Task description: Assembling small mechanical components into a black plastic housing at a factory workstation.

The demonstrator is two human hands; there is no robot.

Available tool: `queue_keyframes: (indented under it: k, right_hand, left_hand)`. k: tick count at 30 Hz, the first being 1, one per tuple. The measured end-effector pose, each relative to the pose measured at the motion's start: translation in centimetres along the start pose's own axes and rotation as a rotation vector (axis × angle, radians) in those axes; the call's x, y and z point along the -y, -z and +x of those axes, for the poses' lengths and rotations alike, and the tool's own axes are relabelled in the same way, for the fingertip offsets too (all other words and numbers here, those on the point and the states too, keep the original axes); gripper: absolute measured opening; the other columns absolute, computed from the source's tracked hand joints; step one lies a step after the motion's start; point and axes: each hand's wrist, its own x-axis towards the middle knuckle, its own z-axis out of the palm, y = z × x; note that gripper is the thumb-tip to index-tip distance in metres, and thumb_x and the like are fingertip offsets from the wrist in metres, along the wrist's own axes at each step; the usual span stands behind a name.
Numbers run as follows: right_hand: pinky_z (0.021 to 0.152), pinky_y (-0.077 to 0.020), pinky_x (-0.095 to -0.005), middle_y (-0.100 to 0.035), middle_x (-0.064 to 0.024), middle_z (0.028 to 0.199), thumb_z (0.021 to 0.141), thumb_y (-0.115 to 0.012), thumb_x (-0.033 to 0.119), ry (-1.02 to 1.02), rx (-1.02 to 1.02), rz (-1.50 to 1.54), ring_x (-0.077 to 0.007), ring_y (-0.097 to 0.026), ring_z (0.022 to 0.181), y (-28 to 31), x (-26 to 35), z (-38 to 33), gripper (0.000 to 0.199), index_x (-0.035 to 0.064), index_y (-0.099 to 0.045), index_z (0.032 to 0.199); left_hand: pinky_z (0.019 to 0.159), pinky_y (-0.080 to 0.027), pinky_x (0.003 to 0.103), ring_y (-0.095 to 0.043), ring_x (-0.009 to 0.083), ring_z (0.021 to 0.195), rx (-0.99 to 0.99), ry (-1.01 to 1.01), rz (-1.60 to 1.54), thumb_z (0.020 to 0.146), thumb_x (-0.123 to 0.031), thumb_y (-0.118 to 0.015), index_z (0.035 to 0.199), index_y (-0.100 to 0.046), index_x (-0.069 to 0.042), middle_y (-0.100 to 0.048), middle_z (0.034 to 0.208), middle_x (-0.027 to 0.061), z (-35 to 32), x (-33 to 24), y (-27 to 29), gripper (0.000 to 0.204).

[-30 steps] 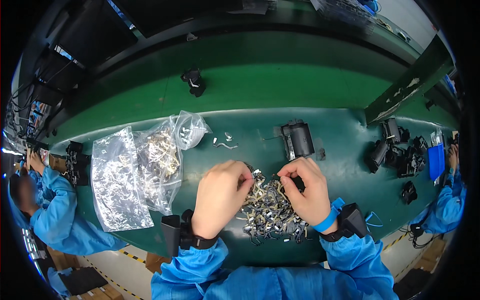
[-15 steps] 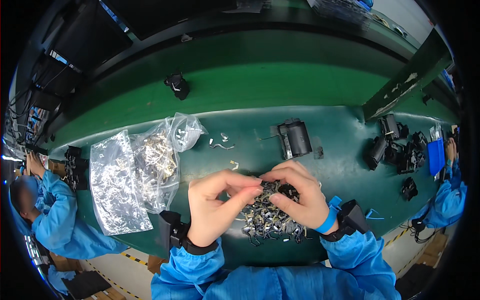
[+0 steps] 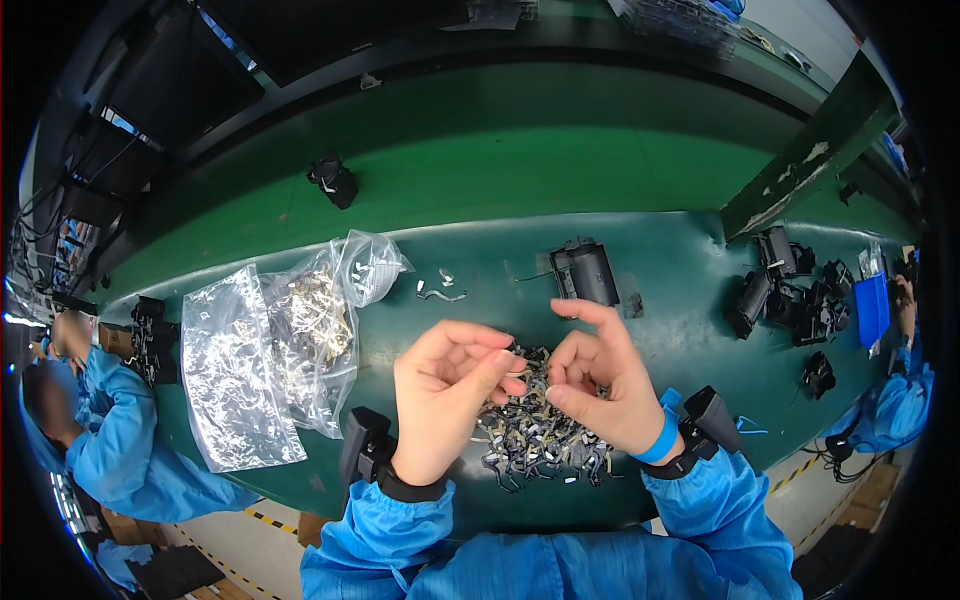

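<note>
My left hand (image 3: 455, 390) is closed in a pinch, thumb against the fingertips. A sliver of something pale shows at its fingertips, too small to name. My right hand (image 3: 605, 385) has its index finger stretched out and the other fingers loosely curled, with nothing visible in it. Both hands hover over a pile of short cables (image 3: 540, 440), dark and yellowish with small white connectors, partly hidden by the fingers. Beyond the right hand lies a black cylindrical housing (image 3: 587, 274) with a thin wire. A single dark cable (image 3: 440, 294) rests farther left beside small white bits.
Clear plastic bags (image 3: 240, 370) lie at left, one holding many yellowish parts. Black parts (image 3: 790, 290) cluster at right near a blue tray (image 3: 872, 308). Another black part (image 3: 333, 182) sits on the far green strip. People in blue sleeves work at both sides.
My hands have drawn apart, and my right index finger has straightened. The black part on the far green strip is farther left. A small yellowish piece beyond my left hand no longer shows.
</note>
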Motion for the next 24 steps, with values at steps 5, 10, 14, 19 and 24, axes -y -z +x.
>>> queue_keyframes:
  k: [5, 10, 14, 19, 24]
  right_hand:
    - [0.058, -0.0397, -0.0177, -0.058, 0.0008, 0.086, 0.088, -0.064, 0.0, -0.042, 0.119, -0.078, -0.0011, -0.051, 0.065, 0.8, -1.0, -0.3, 0.031, 0.0023, -0.054, 0.117]
    - [0.064, -0.0476, -0.0206, -0.062, 0.0, 0.085, 0.089, -0.063, 0.0, -0.088, 0.041, 0.034, -0.0042, -0.058, 0.07, 0.3, 0.0, -0.1, 0.027, 0.0003, -0.057, 0.115]
    - [0.065, -0.0503, -0.0221, -0.067, -0.0029, 0.083, 0.088, -0.064, 0.001, -0.166, 0.175, -0.118, -0.0061, -0.061, 0.071, 1.1, -0.4, 0.2, 0.021, -0.0005, -0.062, 0.109]
    - [0.058, -0.0477, -0.0217, -0.067, -0.0023, 0.076, 0.088, -0.065, 0.003, 0.012, 0.076, -0.351, -0.0056, -0.059, 0.063, 0.9, 0.1, -0.4, 0.016, 0.0005, -0.065, 0.104]
    - [0.052, -0.0423, -0.0209, -0.064, 0.0005, 0.069, 0.088, -0.067, 0.004, 0.056, 0.013, -0.41, -0.0023, -0.054, 0.057, 0.7, -0.2, -0.6, 0.009, 0.0015, -0.067, 0.096]
  left_hand:
    - [0.059, -0.054, 0.025, -0.067, 0.0169, 0.065, 0.018, -0.011, -0.123, 0.091, -0.006, -0.065, 0.1, -0.056, 0.001, -0.069, 0.084, 0.0149, -0.1, 0.8, -0.2, 0.014]
    - [0.061, -0.056, 0.027, -0.067, 0.0176, 0.065, 0.043, -0.105, -0.072, 0.092, -0.006, -0.064, 0.097, -0.055, 0.0, -0.069, 0.083, 0.0147, -0.5, 0.6, -0.5, 0.013]
    - [0.063, -0.056, 0.026, -0.069, 0.018, 0.071, 0.143, -0.086, -0.211, 0.092, -0.002, -0.062, 0.101, -0.056, 0.001, -0.069, 0.087, 0.0147, -0.1, 0.4, 0.9, 0.011]
    - [0.065, -0.055, 0.024, -0.069, 0.0153, 0.075, 0.135, 0.125, -0.071, 0.092, 0.0, -0.06, 0.107, -0.057, 0.002, -0.069, 0.09, 0.0124, 0.7, -0.4, 1.3, 0.015]
    - [0.065, -0.053, 0.022, -0.068, 0.0125, 0.075, 0.282, 0.286, 0.089, 0.092, 0.0, -0.061, 0.104, -0.059, 0.002, -0.068, 0.088, 0.0086, 0.7, -0.5, 1.5, 0.013]
